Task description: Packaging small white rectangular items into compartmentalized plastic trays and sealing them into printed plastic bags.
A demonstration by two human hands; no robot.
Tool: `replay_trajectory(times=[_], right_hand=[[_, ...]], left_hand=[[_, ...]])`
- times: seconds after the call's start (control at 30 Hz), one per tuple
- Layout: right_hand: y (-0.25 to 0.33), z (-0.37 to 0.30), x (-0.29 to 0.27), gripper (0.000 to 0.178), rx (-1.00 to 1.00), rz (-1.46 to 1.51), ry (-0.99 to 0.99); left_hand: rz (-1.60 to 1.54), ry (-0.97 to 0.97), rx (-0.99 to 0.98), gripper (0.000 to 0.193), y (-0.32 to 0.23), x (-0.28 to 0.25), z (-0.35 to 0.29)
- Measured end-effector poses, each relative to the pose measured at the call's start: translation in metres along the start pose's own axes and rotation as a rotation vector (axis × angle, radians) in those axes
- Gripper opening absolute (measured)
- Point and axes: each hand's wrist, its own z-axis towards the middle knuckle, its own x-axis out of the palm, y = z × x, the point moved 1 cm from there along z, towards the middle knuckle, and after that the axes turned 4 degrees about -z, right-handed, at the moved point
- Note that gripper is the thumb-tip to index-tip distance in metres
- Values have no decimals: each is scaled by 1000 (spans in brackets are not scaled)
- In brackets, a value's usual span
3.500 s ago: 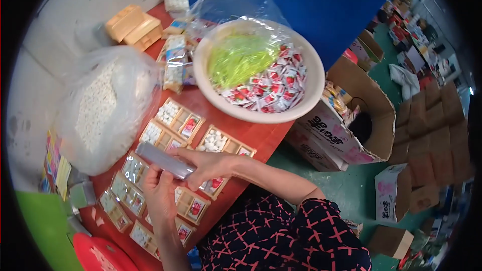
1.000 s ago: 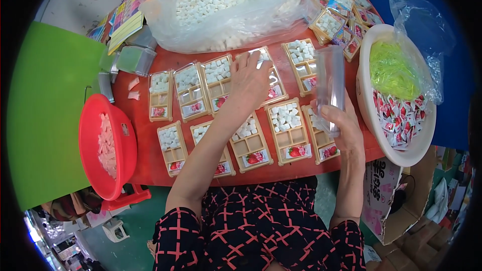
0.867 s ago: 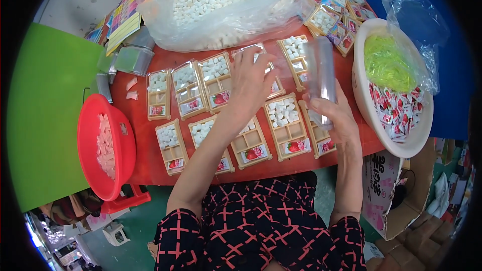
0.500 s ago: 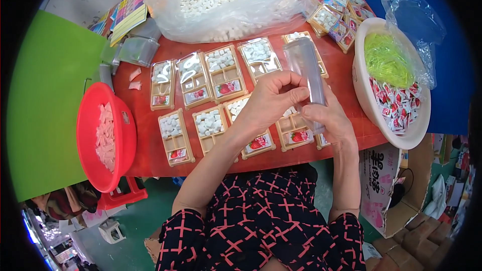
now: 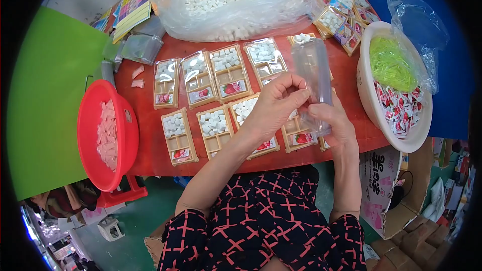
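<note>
Above the right part of the table, my right hand (image 5: 335, 124) grips a tall clear plastic lid (image 5: 312, 57) by its lower end; it looks like several nested together, though I cannot tell surely. My left hand (image 5: 281, 104) pinches at the lid's left edge with thumb and fingers. Beneath and around my hands stand two rows of tan compartment trays, such as one tray (image 5: 181, 138) holding white cubes and a strawberry-printed sachet. Clear lids cover trays of the back row, for example this tray (image 5: 230, 70). My forearms hide parts of the front row.
A red basin (image 5: 131, 120) with pink pieces stands at the left, and a cream basin (image 5: 366, 95) with green items and sachets at the right. A plastic bag (image 5: 175, 25) of white cubes lies at the back. Clear boxes (image 5: 142, 47) and finished-looking packs (image 5: 346, 17) flank it.
The view has shifted slightly. The lid between my hands has turned a little, showing more of its broad face; both hands keep their hold.
</note>
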Motion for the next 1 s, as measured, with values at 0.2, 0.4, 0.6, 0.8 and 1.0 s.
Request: replay_trajectory(times=[0.2, 0.4, 0.6, 0.8, 1.0], right_hand=[[1, 5, 1, 79, -163, -269, -95], [10, 0, -7, 70, -253, -270, -263], [2, -3, -19, 85, -553, -778, -537], [-3, -15, -38, 87, -481, -703, -490], [0, -17, -50, 87, -424, -626, -443]], left_hand=[[81, -108, -5, 6, 0, 1, 3], [85, -192, 5, 11, 6, -9, 17], [92, -455, 28, 31, 12, -20, 52], [210, -441, 68, 42, 40, -21, 100], [274, -470, 43, 44, 48, -19, 109]])
